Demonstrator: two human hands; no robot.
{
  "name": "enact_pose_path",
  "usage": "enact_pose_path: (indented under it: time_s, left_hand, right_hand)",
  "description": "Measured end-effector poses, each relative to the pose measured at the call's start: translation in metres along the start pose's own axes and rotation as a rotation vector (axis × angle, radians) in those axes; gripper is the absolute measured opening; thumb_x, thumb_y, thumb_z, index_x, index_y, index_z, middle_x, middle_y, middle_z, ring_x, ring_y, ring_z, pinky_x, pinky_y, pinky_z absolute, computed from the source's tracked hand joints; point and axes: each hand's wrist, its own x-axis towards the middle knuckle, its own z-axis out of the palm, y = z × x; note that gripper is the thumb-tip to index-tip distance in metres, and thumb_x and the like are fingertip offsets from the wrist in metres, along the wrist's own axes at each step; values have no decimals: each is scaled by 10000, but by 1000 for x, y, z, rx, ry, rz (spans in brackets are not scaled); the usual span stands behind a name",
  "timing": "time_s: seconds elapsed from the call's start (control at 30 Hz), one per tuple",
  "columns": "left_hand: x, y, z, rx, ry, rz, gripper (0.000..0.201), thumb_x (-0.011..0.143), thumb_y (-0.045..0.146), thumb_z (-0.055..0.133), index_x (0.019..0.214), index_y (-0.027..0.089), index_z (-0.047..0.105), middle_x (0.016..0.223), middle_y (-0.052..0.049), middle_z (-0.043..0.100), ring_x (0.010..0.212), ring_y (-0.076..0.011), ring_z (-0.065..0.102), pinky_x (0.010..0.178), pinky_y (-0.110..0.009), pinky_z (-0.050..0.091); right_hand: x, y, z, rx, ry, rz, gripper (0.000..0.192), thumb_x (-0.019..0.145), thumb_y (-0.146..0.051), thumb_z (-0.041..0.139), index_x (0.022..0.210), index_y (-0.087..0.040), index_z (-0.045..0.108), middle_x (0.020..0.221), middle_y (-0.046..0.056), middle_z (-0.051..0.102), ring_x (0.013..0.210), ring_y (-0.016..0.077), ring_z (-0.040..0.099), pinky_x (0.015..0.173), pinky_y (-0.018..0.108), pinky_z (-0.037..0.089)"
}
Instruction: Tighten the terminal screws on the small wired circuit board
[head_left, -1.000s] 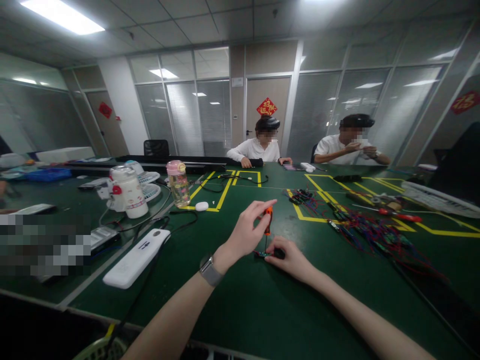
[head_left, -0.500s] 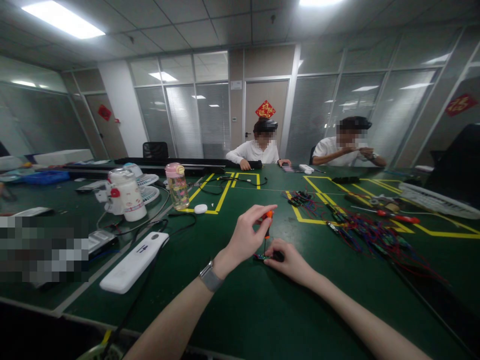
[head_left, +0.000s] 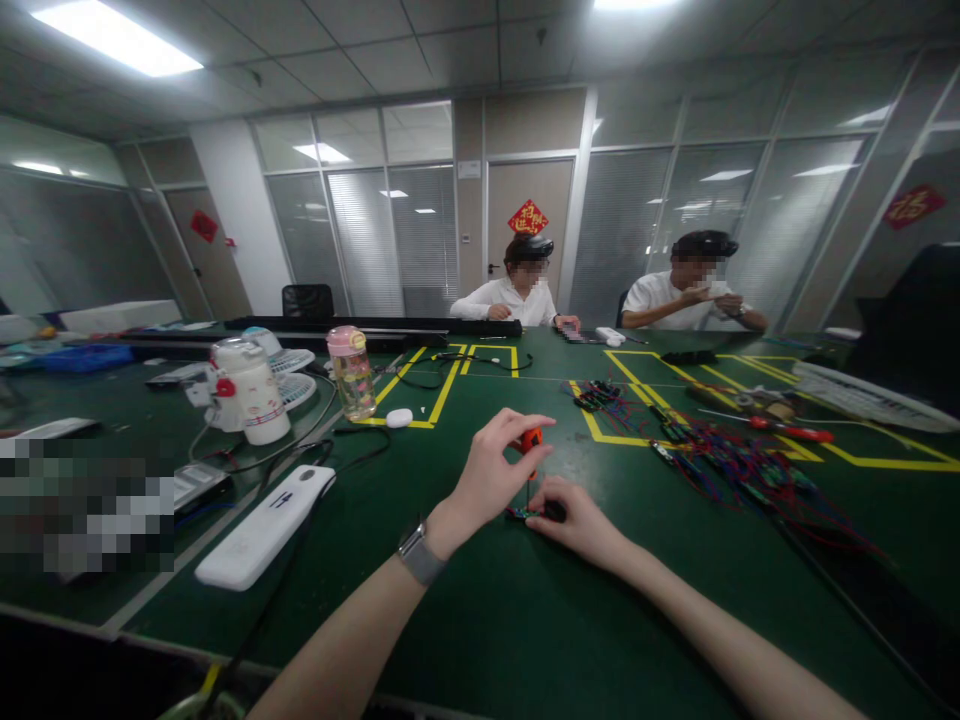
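Right now we hold a small screwdriver (head_left: 531, 445) with an orange handle in our left hand (head_left: 491, 475), thumb and fingers closed around the top of the handle, the tool standing upright with its thin shaft pointing straight down. Its tip meets a small dark component (head_left: 534, 513) that lies on the green worktop (head_left: 525, 620), roughly midway across and a little nearer our edge than the far one. Our right hand (head_left: 581, 520) lies low on the worktop just beside it, fingers closed on the component's right end and pinning it down; the two hands are close together, nearly touching around the tool. A watch (head_left: 420, 553) sits on our left wrist. Toward the right side of the worktop lies a tangle of red and blue wires (head_left: 739, 470) spread over yellow tape lines (head_left: 600, 428), and beyond it a second screwdriver (head_left: 787, 430) with a red handle lies flat. Toward the left edge a long white device (head_left: 262, 527) lies with a black cable running past it, and farther back stand a white jug (head_left: 247, 390) and a clear bottle with a pink lid (head_left: 351, 372), with a small white oval object (head_left: 399, 417) near them at a yellow corner. At the far edge two people in white shirts sit side by side, one (head_left: 510, 298) with forearms on the worktop, the other (head_left: 694, 298) with both hands raised together near the chest; what those hands hold is too small for us to tell.
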Motion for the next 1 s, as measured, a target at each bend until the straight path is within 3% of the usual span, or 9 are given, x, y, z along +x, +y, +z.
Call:
enact_pose_path:
  time_s: [0.17, 0.4, 0.53, 0.6, 0.73, 0.87, 1.0]
  left_hand:
    - [0, 2, 1, -106, -31, 2, 351, 943, 163, 451, 1268, 226, 570, 1102, -70, 623, 974, -167, 603, 852, -303, 499]
    - [1, 0, 0, -4, 66, -36, 235, 861, 246, 626, 1091, 222, 667, 930, -25, 568, 830, -148, 577, 764, -281, 502]
    - [0, -5, 1, 1, 25, -61, 448, 890, 257, 581, 1330, 259, 501, 1022, -36, 569, 914, -168, 571, 804, -315, 505]
    - [-1, -7, 2, 19, 49, -64, 528, 856, 250, 627, 1359, 266, 465, 1035, -35, 550, 927, -173, 562, 806, -320, 507]
    - [-2, -8, 2, 38, 86, -55, 398, 890, 250, 581, 1287, 245, 548, 1011, -38, 528, 906, -164, 561, 810, -309, 502]
    - [-3, -5, 2, -62, 21, -4, 389, 965, 192, 414, 1344, 231, 495, 1143, -71, 578, 1025, -172, 579, 907, -325, 477]
    - [-3, -1, 5, -58, 45, 21, 318, 921, 190, 514, 1227, 223, 596, 997, -49, 611, 872, -153, 601, 795, -287, 497]
  right_hand:
    - [0, 1, 1, -2, 4, -13, 80, 717, -145, 696, 716, -183, 626, 765, 19, 624, 763, 186, 566, 712, 306, 439]
    - [0, 2, 1, -2, 13, -5, 74, 716, -140, 703, 725, -183, 643, 772, 19, 625, 774, 189, 569, 733, 314, 439]
    - [0, 2, 1, -1, 3, -13, 62, 722, -150, 704, 730, -186, 655, 772, 13, 621, 780, 188, 570, 742, 313, 438]
    - [0, 2, 1, -2, 3, -11, 64, 720, -147, 707, 739, -185, 659, 782, 14, 623, 783, 187, 570, 743, 312, 436]
    - [0, 2, 1, -13, 4, -9, 62, 721, -149, 713, 735, -182, 661, 779, 16, 620, 789, 187, 565, 744, 310, 433]
    - [0, 2, 1, -9, 4, -19, 62, 727, -141, 706, 735, -180, 659, 758, 15, 620, 764, 178, 557, 727, 303, 436]
    - [0, 3, 2, -11, 15, -22, 76, 714, -133, 712, 740, -182, 660, 748, 13, 620, 744, 175, 551, 708, 299, 438]
